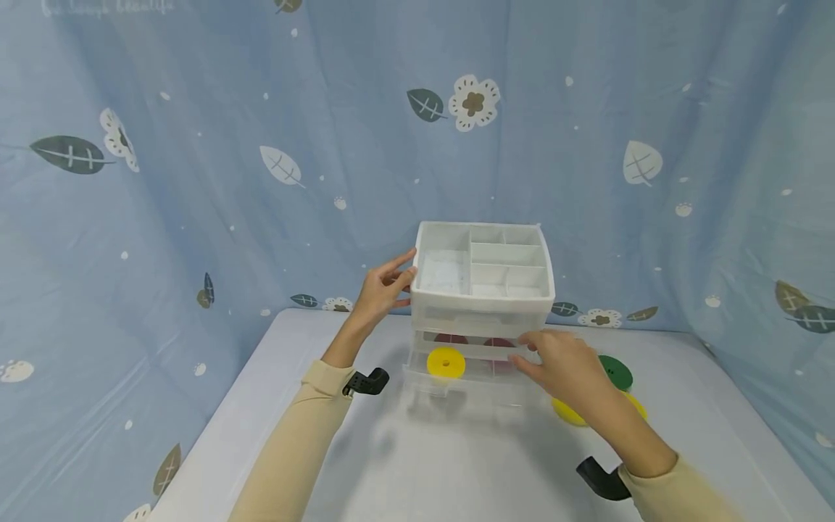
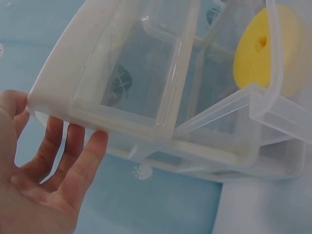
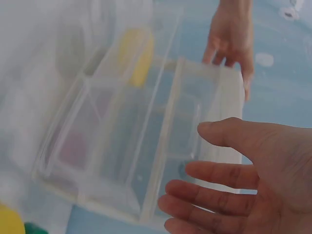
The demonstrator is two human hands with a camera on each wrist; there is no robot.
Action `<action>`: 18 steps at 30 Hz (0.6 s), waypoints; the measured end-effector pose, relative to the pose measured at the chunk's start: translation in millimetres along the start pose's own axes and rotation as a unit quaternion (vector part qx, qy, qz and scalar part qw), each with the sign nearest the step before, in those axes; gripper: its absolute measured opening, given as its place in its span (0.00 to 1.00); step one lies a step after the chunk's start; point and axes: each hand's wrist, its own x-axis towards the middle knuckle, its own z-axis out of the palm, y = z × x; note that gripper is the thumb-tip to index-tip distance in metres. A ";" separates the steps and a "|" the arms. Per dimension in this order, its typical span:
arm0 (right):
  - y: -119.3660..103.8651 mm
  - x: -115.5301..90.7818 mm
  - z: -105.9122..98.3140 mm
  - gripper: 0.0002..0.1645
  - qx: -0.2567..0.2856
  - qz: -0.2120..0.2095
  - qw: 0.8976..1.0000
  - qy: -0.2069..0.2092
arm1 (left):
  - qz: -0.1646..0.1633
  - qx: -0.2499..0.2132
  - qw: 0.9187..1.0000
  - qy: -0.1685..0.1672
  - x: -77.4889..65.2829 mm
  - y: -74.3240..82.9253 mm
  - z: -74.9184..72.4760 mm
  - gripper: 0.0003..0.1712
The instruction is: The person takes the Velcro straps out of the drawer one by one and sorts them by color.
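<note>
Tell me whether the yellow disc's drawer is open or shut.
Open: the drawer juts forward from the unit, the yellow disc inside.

1. White on the organiser (image 1: 483, 298), translucent on its drawers (image 1: 472, 323).
2. Yellow on the front disc (image 1: 446, 362) at the organiser's 7 o'clock, and the side disc (image 1: 566, 413) at 4.
3. Dark red on the paired discs (image 1: 451, 338) at 6; green on the far disc (image 1: 616, 372) at 4.
4. Blue on the curtain (image 1: 365, 65) at 12, patterned with white flowers (image 1: 474, 103), white, grey-green and brown leaves (image 1: 425, 105).
</note>
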 end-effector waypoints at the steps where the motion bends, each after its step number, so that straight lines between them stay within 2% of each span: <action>1: -4.2 2.2 3.1 0.23 0.006 -0.005 1.000 0.002 | 0.001 0.001 1.000 0.000 -1.5 2.0 0.2 0.29; 7: -26.6 16.3 25.0 0.22 -0.003 -0.057 0.998 0.032 | 0.010 -0.001 1.000 0.001 -3.8 3.1 -0.1 0.28; 9: -33.2 21.2 30.3 0.21 -0.007 -0.067 0.997 0.030 | 0.012 0.000 1.000 0.001 -3.3 1.7 -0.3 0.28; 11: -39.6 26.3 34.1 0.23 0.003 -0.068 0.997 0.018 | 0.012 0.001 1.000 0.001 -3.1 0.7 -0.5 0.28; 18: -55.1 40.4 44.9 0.27 0.031 -0.030 0.998 -0.056 | 0.022 0.014 1.000 0.014 11.0 -25.1 -1.7 0.26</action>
